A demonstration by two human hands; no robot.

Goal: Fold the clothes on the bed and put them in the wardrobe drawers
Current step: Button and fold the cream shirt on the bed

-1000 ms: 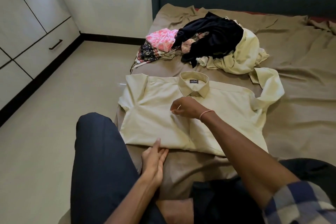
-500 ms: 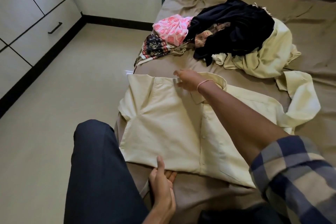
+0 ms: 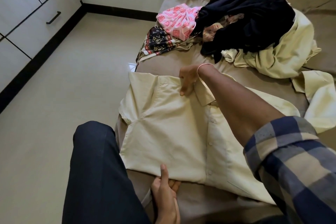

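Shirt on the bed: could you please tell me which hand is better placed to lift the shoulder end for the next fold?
Right. The right hand rests on the shirt at its shoulder beside the collar; the left hand pinches the hem at the near edge.

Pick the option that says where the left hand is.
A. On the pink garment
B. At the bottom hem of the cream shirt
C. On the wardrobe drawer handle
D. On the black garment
B: the left hand pinches the bottom hem of the cream shirt, thumb on top of the cloth, while the right hand is up beside the collar.
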